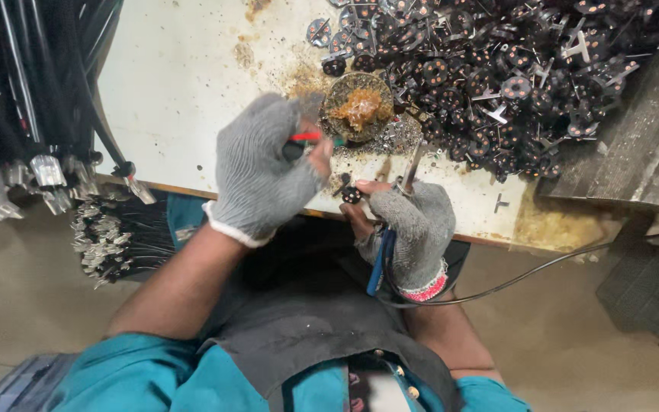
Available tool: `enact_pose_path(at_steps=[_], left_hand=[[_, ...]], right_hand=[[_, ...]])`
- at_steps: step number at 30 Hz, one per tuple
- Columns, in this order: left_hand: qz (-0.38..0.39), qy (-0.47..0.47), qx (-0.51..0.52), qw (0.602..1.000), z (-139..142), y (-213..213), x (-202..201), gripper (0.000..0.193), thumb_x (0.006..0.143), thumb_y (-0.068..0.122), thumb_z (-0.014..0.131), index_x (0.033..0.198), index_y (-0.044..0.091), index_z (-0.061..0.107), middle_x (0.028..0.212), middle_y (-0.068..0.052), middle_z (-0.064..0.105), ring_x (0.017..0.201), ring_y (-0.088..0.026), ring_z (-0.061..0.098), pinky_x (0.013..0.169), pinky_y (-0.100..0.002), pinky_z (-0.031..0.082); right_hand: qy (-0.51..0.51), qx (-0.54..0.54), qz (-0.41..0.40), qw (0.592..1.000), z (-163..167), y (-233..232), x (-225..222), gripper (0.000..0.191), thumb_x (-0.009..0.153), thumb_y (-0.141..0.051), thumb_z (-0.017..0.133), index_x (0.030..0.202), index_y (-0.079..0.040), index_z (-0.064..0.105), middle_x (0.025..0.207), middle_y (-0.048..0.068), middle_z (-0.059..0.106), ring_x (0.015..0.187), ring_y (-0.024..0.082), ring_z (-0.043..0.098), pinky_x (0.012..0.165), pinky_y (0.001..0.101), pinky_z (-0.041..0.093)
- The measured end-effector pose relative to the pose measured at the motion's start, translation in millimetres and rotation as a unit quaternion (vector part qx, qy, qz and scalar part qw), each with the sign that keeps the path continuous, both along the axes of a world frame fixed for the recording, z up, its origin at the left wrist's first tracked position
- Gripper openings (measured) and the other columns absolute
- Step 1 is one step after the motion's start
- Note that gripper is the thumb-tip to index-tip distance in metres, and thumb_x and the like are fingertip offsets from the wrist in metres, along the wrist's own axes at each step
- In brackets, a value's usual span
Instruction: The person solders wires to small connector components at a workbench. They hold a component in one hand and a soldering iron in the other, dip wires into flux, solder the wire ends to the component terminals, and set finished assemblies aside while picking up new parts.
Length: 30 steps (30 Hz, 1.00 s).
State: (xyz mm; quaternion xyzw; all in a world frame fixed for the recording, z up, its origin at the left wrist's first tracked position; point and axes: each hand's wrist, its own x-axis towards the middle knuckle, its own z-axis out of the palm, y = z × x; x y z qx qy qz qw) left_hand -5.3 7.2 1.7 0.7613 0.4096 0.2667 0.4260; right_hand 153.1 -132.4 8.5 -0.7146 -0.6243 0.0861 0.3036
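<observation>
My left hand (261, 168), in a grey knit glove, grips a cable end whose red wire (306, 136) sticks out toward a round tin of brown flux paste (358, 107). My right hand (413, 225), also in a grey glove with bare fingertips, holds a soldering iron with a blue handle (377, 263); its metal shaft (412, 166) points up toward the tin. A small black round part (351, 194) sits at my right fingertips, near the table's front edge.
A big heap of small black round parts with copper spots (497, 69) covers the stained white table (184, 76) at the back right. Bundles of black cables with metal terminals (32, 168) hang at the left. A dark cord (528, 275) runs off right.
</observation>
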Motion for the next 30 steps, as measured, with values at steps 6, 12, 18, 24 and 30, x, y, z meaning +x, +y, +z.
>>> enact_pose_path(at_steps=[6, 12, 18, 24, 30], left_hand=[[-0.132, 0.054, 0.022, 0.990, 9, -16, -15, 0.014, 0.076, 0.025, 0.076, 0.084, 0.016, 0.069, 0.081, -0.009, 0.062, 0.076, -0.033, 0.066, 0.064, -0.045, 0.051], [-0.182, 0.127, 0.055, 0.973, 2, -20, -10, 0.021, 0.076, 0.031, 0.077, 0.092, 0.018, 0.071, 0.082, -0.008, 0.064, 0.074, -0.034, 0.067, 0.060, -0.049, 0.050], [-0.188, 0.140, 0.075, 0.969, 3, -20, -8, 0.022, 0.077, 0.033, 0.077, 0.094, 0.020, 0.071, 0.083, -0.008, 0.064, 0.074, -0.033, 0.067, 0.060, -0.048, 0.051], [-0.192, 0.141, 0.090, 0.967, 3, -20, -8, 0.020, 0.078, 0.030, 0.078, 0.095, 0.021, 0.071, 0.082, -0.006, 0.063, 0.072, -0.031, 0.067, 0.058, -0.046, 0.050], [-0.179, 0.125, 0.110, 0.970, 4, -24, -7, 0.031, 0.074, 0.027, 0.081, 0.101, 0.019, 0.069, 0.084, -0.007, 0.062, 0.073, -0.031, 0.066, 0.059, -0.045, 0.049]], right_hand=[[0.145, -0.069, -0.064, 0.985, 3, -7, 1, 0.037, 0.077, -0.035, 0.091, 0.102, -0.012, 0.078, 0.070, 0.010, 0.066, 0.060, 0.027, 0.054, 0.058, 0.0405, 0.039], [0.338, 0.046, -0.019, 0.940, 3, -33, 13, 0.065, 0.098, -0.069, 0.065, 0.109, -0.006, 0.060, 0.090, 0.005, 0.069, 0.079, 0.015, 0.066, 0.070, 0.0319, 0.052], [0.058, 0.005, -0.009, 0.998, -12, -51, 19, 0.062, 0.099, -0.066, 0.055, 0.113, -0.006, 0.068, 0.079, 0.006, 0.060, 0.073, 0.030, 0.056, 0.067, 0.0414, 0.043], [0.049, 0.068, 0.024, 0.996, -23, -50, 23, 0.041, 0.101, -0.048, 0.062, 0.105, -0.009, 0.072, 0.078, 0.007, 0.061, 0.072, 0.031, 0.057, 0.069, 0.0442, 0.044], [0.080, 0.077, 0.060, 0.992, -16, -48, 22, 0.021, 0.098, -0.031, 0.069, 0.097, -0.011, 0.072, 0.079, 0.007, 0.063, 0.074, 0.030, 0.062, 0.071, 0.0440, 0.047]])
